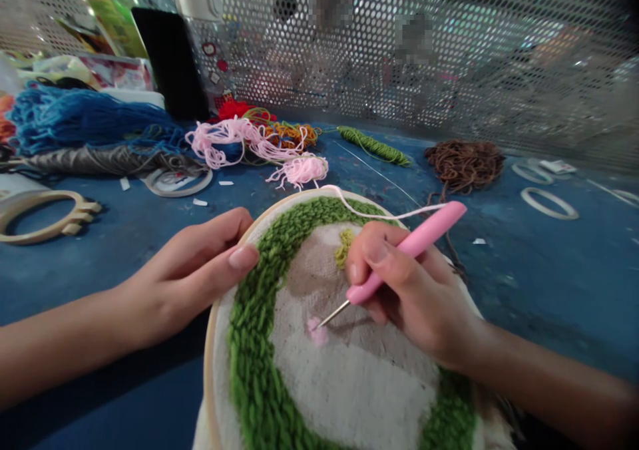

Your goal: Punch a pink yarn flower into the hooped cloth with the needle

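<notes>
A round embroidery hoop [212, 343] holds cloth stitched with a thick green yarn ring [254, 317] and pale fill inside it. My left hand [192, 273] grips the hoop's upper left rim, thumb on the green stitches. My right hand [409, 290] pinches a pink punch needle [414, 243]. Its metal tip touches a small pink patch [317, 333] on the cloth. Pink yarn [379, 214] runs from the needle's handle back to a loose pink bundle [299, 169].
On the blue table [549, 283] lie blue yarn [74, 120], pink, orange, green [374, 147] and brown yarn [464, 164], a spare wooden hoop [40, 214] at left and white rings [549, 204] at right. A perforated metal screen [449, 57] stands behind.
</notes>
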A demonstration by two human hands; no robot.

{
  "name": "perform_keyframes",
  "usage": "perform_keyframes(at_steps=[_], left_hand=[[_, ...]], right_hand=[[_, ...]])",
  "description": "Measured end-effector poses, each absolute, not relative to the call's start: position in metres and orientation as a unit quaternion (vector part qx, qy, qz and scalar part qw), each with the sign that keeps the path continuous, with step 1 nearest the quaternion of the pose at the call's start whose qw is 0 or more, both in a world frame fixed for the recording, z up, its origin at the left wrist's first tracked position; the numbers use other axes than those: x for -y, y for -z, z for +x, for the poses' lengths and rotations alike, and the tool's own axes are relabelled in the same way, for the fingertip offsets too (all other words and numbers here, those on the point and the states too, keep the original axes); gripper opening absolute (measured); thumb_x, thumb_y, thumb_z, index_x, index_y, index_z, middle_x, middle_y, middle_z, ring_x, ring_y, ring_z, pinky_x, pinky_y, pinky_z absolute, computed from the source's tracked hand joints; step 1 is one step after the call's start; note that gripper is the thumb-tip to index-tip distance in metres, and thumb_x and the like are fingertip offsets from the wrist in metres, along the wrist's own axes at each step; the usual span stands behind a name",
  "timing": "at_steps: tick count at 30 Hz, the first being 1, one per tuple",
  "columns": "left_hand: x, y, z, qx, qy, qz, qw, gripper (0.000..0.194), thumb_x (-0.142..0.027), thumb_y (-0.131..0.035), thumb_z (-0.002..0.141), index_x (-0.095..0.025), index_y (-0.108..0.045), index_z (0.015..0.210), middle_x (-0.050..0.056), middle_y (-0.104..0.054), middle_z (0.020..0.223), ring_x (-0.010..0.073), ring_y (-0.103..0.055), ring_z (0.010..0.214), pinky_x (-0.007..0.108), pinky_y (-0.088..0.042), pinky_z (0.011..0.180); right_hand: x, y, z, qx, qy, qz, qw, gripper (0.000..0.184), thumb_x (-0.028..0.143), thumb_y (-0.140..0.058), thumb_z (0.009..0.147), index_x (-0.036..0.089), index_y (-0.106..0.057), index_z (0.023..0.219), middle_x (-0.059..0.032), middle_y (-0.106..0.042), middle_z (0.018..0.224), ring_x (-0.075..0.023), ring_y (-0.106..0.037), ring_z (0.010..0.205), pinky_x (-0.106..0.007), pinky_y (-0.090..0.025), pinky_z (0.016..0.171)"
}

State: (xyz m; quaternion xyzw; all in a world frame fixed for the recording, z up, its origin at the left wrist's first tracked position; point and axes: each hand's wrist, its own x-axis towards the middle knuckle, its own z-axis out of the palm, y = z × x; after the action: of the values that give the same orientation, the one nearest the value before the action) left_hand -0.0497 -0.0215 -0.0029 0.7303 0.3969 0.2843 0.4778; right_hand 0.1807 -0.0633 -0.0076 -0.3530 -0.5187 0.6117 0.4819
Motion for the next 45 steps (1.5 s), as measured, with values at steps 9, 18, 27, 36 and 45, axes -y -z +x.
perform_keyframes(at_steps=[9,18,27,36,45], left_hand=[[0.024,0.000,-0.049,-0.413,-0.270,0.743,0.452,0.029,-0.045,-0.043,0.087,-0.022,-0.041,0.070,-0.007,-0.037,0.060,0.0081,-0.038,0.051,0.021,-0.028,0.044],[0.020,0.003,-0.049,-0.400,-0.255,0.758,0.448,0.034,-0.050,-0.043,0.088,-0.022,-0.043,0.070,-0.006,-0.038,0.062,0.0102,-0.037,0.055,0.020,-0.030,0.046],[0.015,0.005,-0.052,-0.385,-0.255,0.773,0.436,0.033,-0.048,-0.044,0.089,-0.022,-0.042,0.069,-0.005,-0.036,0.063,0.0107,-0.033,0.055,0.020,-0.028,0.045],[0.020,0.005,-0.052,-0.387,-0.256,0.758,0.459,0.033,-0.050,-0.047,0.087,-0.022,-0.044,0.071,-0.006,-0.036,0.063,0.0102,-0.033,0.054,0.020,-0.027,0.044],[0.021,0.004,-0.049,-0.420,-0.246,0.724,0.488,0.034,-0.052,-0.045,0.088,-0.022,-0.041,0.072,-0.007,-0.040,0.060,0.0091,-0.040,0.052,0.020,-0.029,0.044]], right_hand=[[0.072,0.005,0.178,0.794,-0.360,-0.307,0.381,0.011,0.021,-0.059,0.090,0.020,-0.056,0.080,0.0029,-0.061,0.071,-0.0072,-0.055,0.062,-0.019,-0.044,0.059],[0.068,0.005,0.175,0.619,-0.562,-0.367,0.409,0.025,0.033,-0.052,0.093,0.018,-0.055,0.074,0.0027,-0.057,0.062,-0.0064,-0.050,0.048,-0.017,-0.040,0.043],[0.061,0.009,0.180,0.509,-0.572,-0.398,0.505,0.032,0.034,-0.051,0.092,0.018,-0.054,0.065,0.0049,-0.048,0.054,-0.0039,-0.036,0.038,-0.016,-0.025,0.034],[0.070,0.003,0.178,0.731,-0.491,-0.357,0.312,0.016,0.029,-0.058,0.090,0.018,-0.060,0.079,0.0015,-0.060,0.072,-0.0084,-0.055,0.065,-0.020,-0.043,0.059],[0.059,0.009,0.181,0.505,-0.580,-0.411,0.490,0.034,0.037,-0.049,0.093,0.018,-0.051,0.065,0.0067,-0.045,0.050,-0.0034,-0.033,0.036,-0.016,-0.024,0.033]])
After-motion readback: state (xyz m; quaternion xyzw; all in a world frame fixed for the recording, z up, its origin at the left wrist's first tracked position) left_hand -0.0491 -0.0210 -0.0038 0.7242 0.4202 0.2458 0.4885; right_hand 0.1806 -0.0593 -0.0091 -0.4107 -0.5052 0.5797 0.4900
